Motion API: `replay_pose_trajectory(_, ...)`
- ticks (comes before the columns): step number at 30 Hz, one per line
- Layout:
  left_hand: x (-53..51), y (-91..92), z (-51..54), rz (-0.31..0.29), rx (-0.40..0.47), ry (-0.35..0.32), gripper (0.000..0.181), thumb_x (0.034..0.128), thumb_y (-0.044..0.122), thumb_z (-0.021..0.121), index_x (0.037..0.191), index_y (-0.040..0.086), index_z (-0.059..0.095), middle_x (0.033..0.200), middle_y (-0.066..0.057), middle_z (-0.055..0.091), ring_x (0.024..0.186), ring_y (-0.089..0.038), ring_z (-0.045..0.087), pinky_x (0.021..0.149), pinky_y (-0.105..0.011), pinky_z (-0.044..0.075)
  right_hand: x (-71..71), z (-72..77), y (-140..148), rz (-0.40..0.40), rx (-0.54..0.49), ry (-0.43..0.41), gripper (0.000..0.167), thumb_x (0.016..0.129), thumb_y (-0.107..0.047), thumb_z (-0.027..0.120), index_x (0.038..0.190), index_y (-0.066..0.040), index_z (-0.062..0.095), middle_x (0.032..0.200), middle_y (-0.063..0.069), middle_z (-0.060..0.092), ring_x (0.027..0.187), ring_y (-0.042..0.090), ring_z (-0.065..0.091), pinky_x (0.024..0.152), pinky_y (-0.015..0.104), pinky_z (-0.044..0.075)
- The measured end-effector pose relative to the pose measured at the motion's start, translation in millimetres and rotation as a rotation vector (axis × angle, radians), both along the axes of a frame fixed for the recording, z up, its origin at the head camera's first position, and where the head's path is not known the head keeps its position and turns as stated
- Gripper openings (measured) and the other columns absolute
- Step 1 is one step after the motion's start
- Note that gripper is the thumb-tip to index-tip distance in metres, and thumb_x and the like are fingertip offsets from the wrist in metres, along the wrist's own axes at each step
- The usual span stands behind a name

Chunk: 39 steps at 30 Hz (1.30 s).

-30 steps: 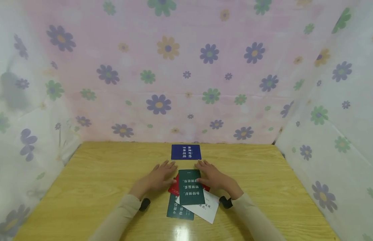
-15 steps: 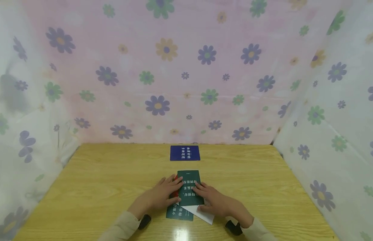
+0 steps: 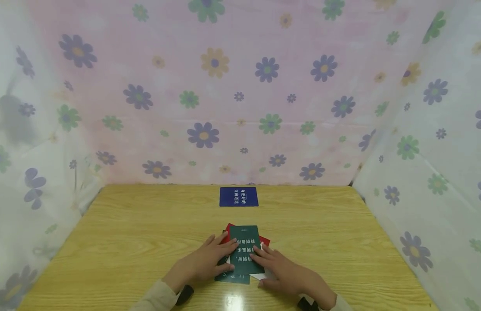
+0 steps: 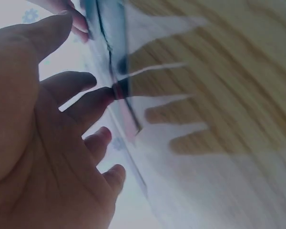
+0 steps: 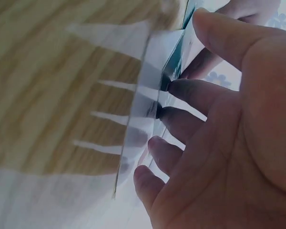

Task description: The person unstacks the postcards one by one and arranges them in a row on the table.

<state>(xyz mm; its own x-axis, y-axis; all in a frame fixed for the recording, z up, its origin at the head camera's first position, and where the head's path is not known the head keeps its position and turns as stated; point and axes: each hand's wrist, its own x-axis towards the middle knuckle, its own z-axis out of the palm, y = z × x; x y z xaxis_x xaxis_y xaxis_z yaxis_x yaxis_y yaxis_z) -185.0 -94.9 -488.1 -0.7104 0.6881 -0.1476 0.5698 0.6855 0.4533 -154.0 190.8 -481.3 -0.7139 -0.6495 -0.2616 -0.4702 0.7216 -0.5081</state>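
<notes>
A dark green booklet point(image 3: 244, 235) with white lettering lies on top of a fanned pile in the head view. Beneath it, parts of a red booklet point(image 3: 265, 240), a white booklet point(image 3: 257, 276) and another green booklet point(image 3: 240, 280) stick out. My left hand point(image 3: 205, 261) touches the pile's left side, its fingertips on the top booklet. From the right, my right hand point(image 3: 285, 270) lays its fingertips on the same booklet and covers most of the white one. Both hands have their fingers extended. In the right wrist view the white booklet point(image 5: 138, 109) shows edge-on under my fingers.
A blue booklet point(image 3: 238, 197) with white lettering lies farther back, near the far edge of the wooden table point(image 3: 155, 216). Flower-patterned curtains point(image 3: 244, 108) stand behind the table and along both sides.
Both hands have come back toward me from the pile's far end, the right one farther. The top green booklet has slid slightly toward me. The blue booklet has stayed put.
</notes>
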Motion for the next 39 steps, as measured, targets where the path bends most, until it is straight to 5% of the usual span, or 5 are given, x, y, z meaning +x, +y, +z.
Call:
replay_pose_trajectory(10,34.1,7.4,5.6,-0.054,-0.101,0.090,0.066,0.0982,0.053,0.058,0.153,0.019,0.048,0.158,-0.002,0.047,0.153,-0.034,0.028,0.123,-0.061,0.021,-7.3,1.7,6,-0.017,-0.010,0.075,0.071,0.100,-0.044,0.061,0.159,-0.013,0.037,0.167,0.018,0.024,0.155,0.043,0.018,0.121,0.064,0.023)
replay_pose_trajectory(18,55.2,16.9,12.4,-0.169,-0.127,0.039,0.065,0.0989,0.057,0.055,0.152,0.021,0.050,0.156,0.002,0.049,0.151,-0.028,0.035,0.120,-0.059,0.032,-13.9,0.5,2,0.003,0.012,0.093,0.071,0.098,-0.040,0.065,0.160,-0.019,0.036,0.168,0.018,0.023,0.155,0.041,0.019,0.120,0.065,0.027)
replay_pose_trajectory(21,55.2,12.1,11.4,-0.155,-0.087,0.047,0.064,0.0990,0.055,0.057,0.152,0.019,0.050,0.157,0.001,0.047,0.151,-0.030,0.035,0.119,-0.060,0.032,-16.3,0.3,0,0.023,0.005,0.105,0.071,0.097,-0.037,0.068,0.159,-0.018,0.037,0.167,0.018,0.024,0.154,0.042,0.021,0.118,0.065,0.028)
replay_pose_trajectory(30,38.7,-18.5,8.5,0.031,-0.036,0.081,0.083,0.0868,0.053,0.073,0.153,0.009,0.047,0.163,-0.013,0.038,0.154,-0.037,0.025,0.123,-0.063,0.021,-20.5,-4.1,-1,0.054,-0.050,0.049,0.076,0.095,-0.032,0.072,0.161,-0.023,0.034,0.168,0.009,0.028,0.154,0.037,0.024,0.120,0.058,0.032)
replay_pose_trajectory(39,26.1,-30.5,7.1,0.137,-0.076,0.078,0.096,0.0822,0.059,0.073,0.155,0.005,0.041,0.163,-0.016,0.035,0.154,-0.038,0.024,0.125,-0.060,0.019,-19.2,-7.4,8,-0.051,-0.038,0.085,0.098,0.085,-0.048,0.080,0.161,-0.013,0.029,0.168,0.010,0.027,0.155,0.037,0.021,0.122,0.058,0.028)
